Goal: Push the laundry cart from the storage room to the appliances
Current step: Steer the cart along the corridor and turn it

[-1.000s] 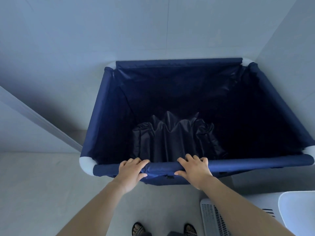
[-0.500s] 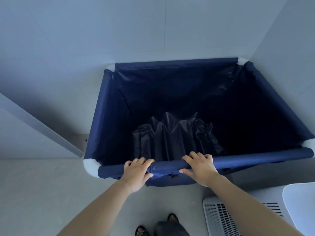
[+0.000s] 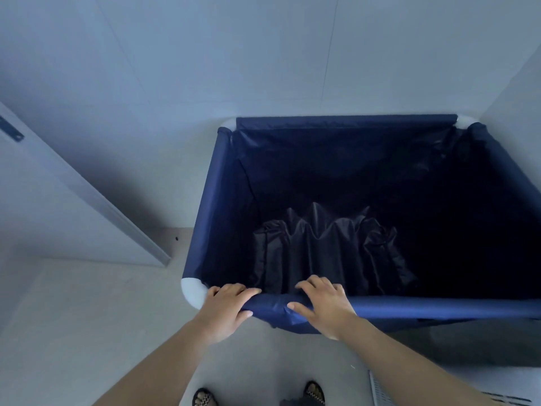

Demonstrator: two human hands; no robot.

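The laundry cart (image 3: 210, 200) is a navy fabric bin on a frame with white corner joints, standing right of centre against the far wall. Inside it lies a crumpled dark fabric piece (image 3: 328, 247); otherwise the inside is dark. My left hand (image 3: 227, 306) grips the near top rail close to the white front-left corner. My right hand (image 3: 325, 303) grips the same rail a short way to the right, fingers curled over the edge. The cart's right side runs out of the frame.
A pale wall (image 3: 263, 54) stands right behind the cart, and another wall (image 3: 515, 83) closes in at the right. A white door (image 3: 52, 200) stands at the left. A white vented appliance (image 3: 409, 394) sits at the bottom right. My feet (image 3: 257, 395) stand on the grey floor.
The view has swung left, so the cart now sits further right in frame and the door shows more. Both hands keep their grip on the near rail, now nearer the front-left corner.
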